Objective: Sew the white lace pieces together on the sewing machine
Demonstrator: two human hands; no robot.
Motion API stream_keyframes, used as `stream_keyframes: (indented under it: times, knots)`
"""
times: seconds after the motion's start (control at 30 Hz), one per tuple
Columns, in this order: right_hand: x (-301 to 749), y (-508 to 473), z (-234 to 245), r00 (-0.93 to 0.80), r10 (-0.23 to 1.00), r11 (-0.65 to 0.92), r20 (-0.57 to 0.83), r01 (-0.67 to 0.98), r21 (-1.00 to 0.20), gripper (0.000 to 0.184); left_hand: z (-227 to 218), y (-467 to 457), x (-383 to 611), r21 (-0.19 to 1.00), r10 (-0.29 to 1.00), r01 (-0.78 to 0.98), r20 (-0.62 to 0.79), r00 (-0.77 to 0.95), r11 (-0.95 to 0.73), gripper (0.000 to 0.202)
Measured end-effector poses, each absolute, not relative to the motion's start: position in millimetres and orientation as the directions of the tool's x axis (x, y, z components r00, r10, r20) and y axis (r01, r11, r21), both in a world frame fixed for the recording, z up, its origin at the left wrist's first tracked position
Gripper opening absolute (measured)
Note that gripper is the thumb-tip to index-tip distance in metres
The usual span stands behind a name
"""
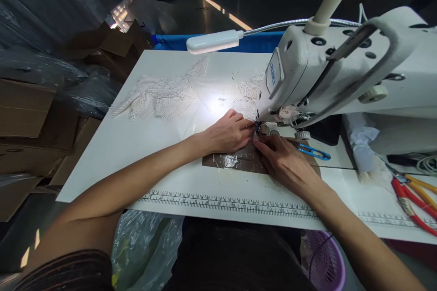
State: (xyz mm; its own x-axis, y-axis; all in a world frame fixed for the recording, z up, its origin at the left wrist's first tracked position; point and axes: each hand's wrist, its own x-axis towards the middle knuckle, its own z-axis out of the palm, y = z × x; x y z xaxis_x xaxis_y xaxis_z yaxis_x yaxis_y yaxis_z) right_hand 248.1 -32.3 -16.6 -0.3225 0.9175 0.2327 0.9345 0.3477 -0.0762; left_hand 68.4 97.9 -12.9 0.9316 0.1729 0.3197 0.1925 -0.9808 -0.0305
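White lace fabric [164, 93] spreads across the left of the table and runs up to the sewing machine [290, 68]. My left hand [232, 132] is closed on the fabric's edge, its fingertips at the presser foot [258, 128]. Just right of the needle area, my right hand [282, 159] has thumb and fingers pinched together by the foot; what is between them is hidden. Blue-handled thread snips [314, 151] lie beside my right hand. Beneath both hands is a brown taped patch [232, 161] on the table.
A white lamp [213, 42] on a bendable neck hangs over the fabric. A printed ruler [218, 202] runs along the front edge. Red-handled cutters [411, 204] lie at the right. Cardboard boxes [25, 109] stand left, a purple basket [324, 259] below the table.
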Motion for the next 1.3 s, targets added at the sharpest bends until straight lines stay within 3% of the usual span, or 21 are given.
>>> stream_keyframes:
  times: [0.17,0.37,0.83,1.3]
  knots:
    - [245.3,-35.0,-18.5,-0.316,0.919,0.330,0.236,0.944,-0.025,0.035,-19.6,96.1,64.2,0.107,0.259,0.236,0.382,0.887,-0.966,0.029]
    - [242.2,-36.4,-18.7,-0.311,0.922,0.316,0.231,0.949,0.015,0.037,-23.8,94.1,61.0,0.150,0.273,0.231,0.408,0.871,-0.961,0.029]
    - [236.3,-36.4,-15.3,-0.308,0.917,0.296,0.252,0.951,0.085,0.039,-18.7,94.5,60.2,0.160,0.287,0.243,0.374,0.882,-0.957,0.028]
    - [239.2,-37.7,-21.0,-0.286,0.907,0.307,0.310,0.952,-0.019,0.036,-23.4,92.8,62.2,0.158,0.282,0.236,0.439,0.853,-0.959,0.029]
